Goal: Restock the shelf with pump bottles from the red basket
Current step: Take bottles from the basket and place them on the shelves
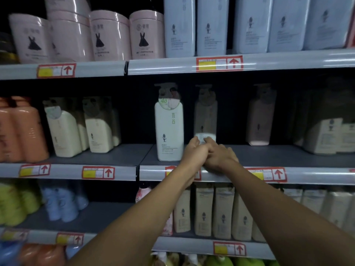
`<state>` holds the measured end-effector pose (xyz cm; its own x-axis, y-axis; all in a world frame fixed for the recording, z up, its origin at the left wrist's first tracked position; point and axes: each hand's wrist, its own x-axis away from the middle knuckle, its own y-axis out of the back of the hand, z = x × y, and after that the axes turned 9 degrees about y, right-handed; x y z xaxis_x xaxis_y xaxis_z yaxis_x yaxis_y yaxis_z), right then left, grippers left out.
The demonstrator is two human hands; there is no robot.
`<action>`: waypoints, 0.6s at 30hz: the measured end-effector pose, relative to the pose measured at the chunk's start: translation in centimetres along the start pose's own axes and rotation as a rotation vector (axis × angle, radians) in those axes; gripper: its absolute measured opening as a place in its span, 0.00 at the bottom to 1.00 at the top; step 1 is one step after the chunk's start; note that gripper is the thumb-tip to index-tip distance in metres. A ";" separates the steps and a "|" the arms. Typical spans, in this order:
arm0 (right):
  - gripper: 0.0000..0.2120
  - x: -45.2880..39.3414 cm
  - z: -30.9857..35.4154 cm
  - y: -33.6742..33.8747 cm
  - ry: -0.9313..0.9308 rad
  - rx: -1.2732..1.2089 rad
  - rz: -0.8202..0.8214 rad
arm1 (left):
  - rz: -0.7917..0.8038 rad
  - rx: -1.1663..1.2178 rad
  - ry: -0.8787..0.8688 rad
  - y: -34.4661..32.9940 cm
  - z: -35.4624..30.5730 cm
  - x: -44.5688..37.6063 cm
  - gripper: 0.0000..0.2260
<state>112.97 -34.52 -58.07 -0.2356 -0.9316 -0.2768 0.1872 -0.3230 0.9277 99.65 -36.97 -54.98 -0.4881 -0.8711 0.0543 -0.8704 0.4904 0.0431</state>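
Both arms reach up from the lower frame to the middle shelf [288, 152], hands meeting at frame center. Left hand [194, 153] and right hand [219, 156] sit side by side, touching, fingers curled round the base of a dim pinkish pump bottle [205, 116] standing upright, set back on the shelf. Fingertips of both hands pinch the bottle's lit lower label edge; how tight the hold is cannot be told.

Just left of it a white pump bottle [169, 129] stands upright near the shelf front, green lettering, round tag at its neck. Right of the held bottle, well apart, another pink bottle [259, 116] stands in shadow. Cream bottles [63, 131] stand center left, orange bottles [23, 131] at the left edge, a pale pack [324, 135] at right.

Top shelf: pink tubs [109, 35] upper left, pale blue packs [211, 25] upper right. Lower shelf: beige bottles [211, 212] under the arms, blue bottles [63, 202] and green bottles [13, 204] at lower left. Red-framed price tags [219, 63] with arrows line the shelf edges. Basket not in view.
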 end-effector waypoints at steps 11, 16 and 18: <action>0.14 13.7 9.7 -6.9 0.202 -0.761 -0.833 | 0.079 0.056 -0.096 4.7 3.9 4.7 0.30; 0.13 17.8 14.2 -9.2 0.036 -1.138 -0.697 | 0.084 0.080 -0.107 8.2 7.6 7.9 0.28; 0.12 19.5 15.5 -11.9 0.044 -1.151 -0.683 | 0.070 0.049 -0.083 10.4 10.3 9.0 0.27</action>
<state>91.32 -46.26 -70.67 -0.5766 -0.5258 -0.6254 0.7415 -0.6582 -0.1303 85.53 -39.96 -64.27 -0.5495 -0.8351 -0.0271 -0.8353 0.5498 -0.0066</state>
